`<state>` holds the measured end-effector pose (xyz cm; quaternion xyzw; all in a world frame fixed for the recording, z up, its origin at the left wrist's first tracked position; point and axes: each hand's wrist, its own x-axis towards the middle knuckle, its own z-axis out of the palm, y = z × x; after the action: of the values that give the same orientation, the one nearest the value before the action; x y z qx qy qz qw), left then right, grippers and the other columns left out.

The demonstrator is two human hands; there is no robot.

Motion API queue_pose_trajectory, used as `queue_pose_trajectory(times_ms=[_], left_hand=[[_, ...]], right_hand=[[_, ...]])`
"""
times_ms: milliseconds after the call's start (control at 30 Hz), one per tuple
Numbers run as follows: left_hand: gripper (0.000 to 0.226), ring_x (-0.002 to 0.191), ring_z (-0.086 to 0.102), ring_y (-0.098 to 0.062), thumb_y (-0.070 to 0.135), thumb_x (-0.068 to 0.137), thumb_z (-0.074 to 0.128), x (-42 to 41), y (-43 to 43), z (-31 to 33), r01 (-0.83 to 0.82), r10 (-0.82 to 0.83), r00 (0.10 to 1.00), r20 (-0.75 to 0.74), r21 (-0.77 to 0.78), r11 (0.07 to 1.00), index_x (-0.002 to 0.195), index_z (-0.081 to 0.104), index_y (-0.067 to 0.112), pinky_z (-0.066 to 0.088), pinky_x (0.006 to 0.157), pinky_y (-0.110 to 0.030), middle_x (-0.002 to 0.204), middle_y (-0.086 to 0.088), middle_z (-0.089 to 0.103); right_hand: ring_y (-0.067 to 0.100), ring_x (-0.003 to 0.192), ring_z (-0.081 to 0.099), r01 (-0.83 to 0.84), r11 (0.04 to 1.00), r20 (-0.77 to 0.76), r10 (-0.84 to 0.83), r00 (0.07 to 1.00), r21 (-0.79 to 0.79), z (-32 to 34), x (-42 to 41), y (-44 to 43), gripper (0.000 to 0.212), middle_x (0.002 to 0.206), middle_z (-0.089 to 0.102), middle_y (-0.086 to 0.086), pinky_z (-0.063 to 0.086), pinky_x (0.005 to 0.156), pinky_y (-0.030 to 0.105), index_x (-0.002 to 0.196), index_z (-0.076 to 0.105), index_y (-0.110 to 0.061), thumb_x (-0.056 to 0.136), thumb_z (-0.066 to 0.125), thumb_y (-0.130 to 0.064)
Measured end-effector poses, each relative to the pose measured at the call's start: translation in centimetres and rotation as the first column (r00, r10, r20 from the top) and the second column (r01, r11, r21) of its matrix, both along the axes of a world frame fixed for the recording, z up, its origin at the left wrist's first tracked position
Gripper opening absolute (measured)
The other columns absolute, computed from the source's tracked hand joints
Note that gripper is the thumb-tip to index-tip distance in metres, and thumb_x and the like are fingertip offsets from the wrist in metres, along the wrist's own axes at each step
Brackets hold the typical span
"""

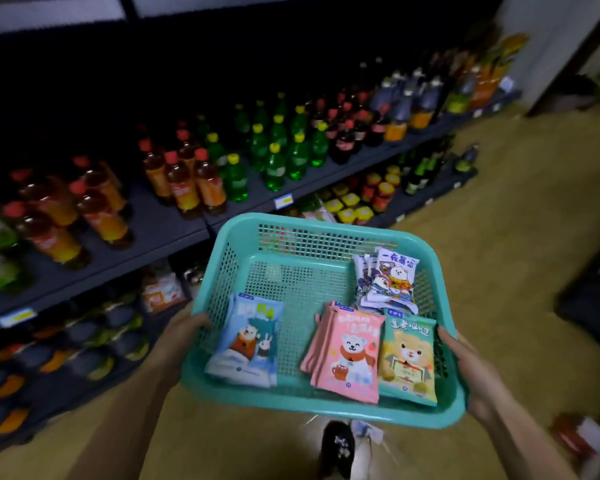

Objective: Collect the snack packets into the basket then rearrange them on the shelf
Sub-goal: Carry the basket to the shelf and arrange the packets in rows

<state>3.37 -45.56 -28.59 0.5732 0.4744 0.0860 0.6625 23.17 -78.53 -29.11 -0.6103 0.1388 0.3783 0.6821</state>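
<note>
The left hand (184,337) and right hand (465,368) grip the side rims of the teal mesh basket (326,223). Bear-print snacks lie inside: blue packet (245,341) near-left corner, pink packet (347,355) and green packet (407,358) near-right, white packet (390,278) far-right.

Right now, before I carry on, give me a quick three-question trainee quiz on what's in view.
1. True or false: the left hand and right hand both hold the teal basket.
2. Which packet lies nearest the left hand? A pink, B blue, C green.
3. Fill in: the shelf alongside holds mostly ____.
Key: 1 true; 2 B, the blue packet; 3 bottles.
</note>
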Motion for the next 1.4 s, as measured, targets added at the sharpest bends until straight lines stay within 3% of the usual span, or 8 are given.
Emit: queue_pose_trajectory(times_ms=[400, 567, 767, 933, 1100, 1167, 1267, 1400], left_hand=[[0.041, 0.089, 0.057, -0.030, 0.021, 0.048, 0.057, 24.7, -2.4, -1.4, 0.355, -0.356, 0.934, -0.007, -0.049, 0.933, 0.087, 0.070, 0.018, 0.041, 0.079, -0.041, 0.094, -0.020, 0.063], [0.030, 0.078, 0.056, -0.026, 0.011, 0.060, 0.051, 34.0, -1.2, -0.4, 0.433, -0.434, 0.901, -0.023, -0.041, 0.901, 0.087, 0.063, 0.006, 0.044, 0.063, -0.029, 0.084, -0.014, 0.063], [0.024, 0.082, 0.056, -0.031, 0.004, 0.068, 0.051, 44.9, 1.7, -0.4, 0.527, -0.528, 0.849, 0.004, 0.022, 0.849, 0.085, 0.064, 0.015, 0.040, 0.074, -0.039, 0.086, -0.015, 0.064], [0.031, 0.077, 0.052, -0.028, 0.004, 0.067, 0.051, 51.6, 1.2, -0.3, 0.568, -0.568, 0.823, 0.005, 0.010, 0.823, 0.097, 0.060, 0.005, 0.038, 0.068, -0.035, 0.083, -0.014, 0.058], [0.047, 0.074, 0.055, -0.019, 0.010, 0.065, 0.055, 57.1, -1.1, -1.1, 0.544, -0.544, 0.839, 0.036, -0.104, 0.833, 0.111, 0.052, 0.003, 0.041, 0.057, -0.029, 0.088, -0.008, 0.059], [0.039, 0.074, 0.054, -0.016, 0.004, 0.079, 0.055, 59.2, -2.6, -2.4, 0.495, -0.491, 0.869, 0.064, -0.115, 0.861, 0.118, 0.049, 0.003, 0.040, 0.057, -0.029, 0.092, -0.009, 0.058], [0.022, 0.075, 0.054, -0.018, -0.003, 0.092, 0.040, 61.7, -5.2, -4.4, 0.391, -0.389, 0.920, 0.043, -0.130, 0.911, 0.111, 0.050, 0.003, 0.040, 0.058, -0.030, 0.088, -0.008, 0.058], [0.040, 0.089, 0.063, -0.021, 0.007, 0.083, 0.051, 63.2, -8.2, -8.8, 0.215, -0.226, 0.973, -0.056, -0.153, 0.965, 0.123, 0.055, 0.010, 0.049, 0.069, -0.034, 0.114, -0.012, 0.064]], right_hand=[[0.025, 0.048, 0.068, 0.295, 0.955, -0.034, -0.295, 0.955, -0.012, 0.8, 14.4, -7.6, 0.017, 0.064, 0.073, 0.011, 0.056, 0.042, 0.040, 0.097, 0.060, -0.014, 0.096, 0.044, -0.020], [0.029, 0.050, 0.068, 0.376, 0.926, -0.075, -0.378, 0.923, -0.038, 0.0, 19.3, -6.1, 0.024, 0.068, 0.073, 0.018, 0.057, 0.045, 0.044, 0.105, 0.059, -0.008, 0.094, 0.046, -0.024], [0.034, 0.064, 0.071, 0.472, 0.879, -0.070, -0.476, 0.877, -0.064, -0.7, 26.5, -3.8, 0.039, 0.097, 0.069, 0.026, 0.059, 0.057, 0.046, 0.123, 0.055, -0.003, 0.092, 0.050, -0.026], [0.033, 0.058, 0.070, 0.481, 0.874, -0.083, -0.485, 0.871, -0.063, -0.4, 31.7, -4.4, 0.037, 0.087, 0.072, 0.024, 0.058, 0.051, 0.043, 0.121, 0.054, -0.004, 0.092, 0.050, -0.026], [0.030, 0.049, 0.067, 0.449, 0.888, -0.054, -0.455, 0.889, -0.095, 0.0, 37.9, -6.8, 0.031, 0.067, 0.072, 0.019, 0.057, 0.044, 0.038, 0.113, 0.056, -0.002, 0.094, 0.048, -0.024], [0.031, 0.050, 0.068, 0.422, 0.900, -0.046, -0.428, 0.902, -0.107, -0.6, 41.1, -8.4, 0.031, 0.069, 0.072, 0.020, 0.057, 0.044, 0.038, 0.114, 0.055, -0.001, 0.094, 0.048, -0.024], [0.033, 0.059, 0.070, 0.355, 0.923, -0.047, -0.365, 0.930, -0.146, -2.4, 47.0, -11.0, 0.035, 0.080, 0.073, 0.022, 0.059, 0.052, 0.042, 0.120, 0.054, -0.004, 0.092, 0.051, -0.026], [0.033, 0.069, 0.071, 0.208, 0.957, 0.000, -0.212, 0.977, -0.201, -3.9, 55.5, -13.5, 0.026, 0.089, 0.073, 0.021, 0.058, 0.073, 0.050, 0.113, 0.057, -0.012, 0.092, 0.052, -0.027]])
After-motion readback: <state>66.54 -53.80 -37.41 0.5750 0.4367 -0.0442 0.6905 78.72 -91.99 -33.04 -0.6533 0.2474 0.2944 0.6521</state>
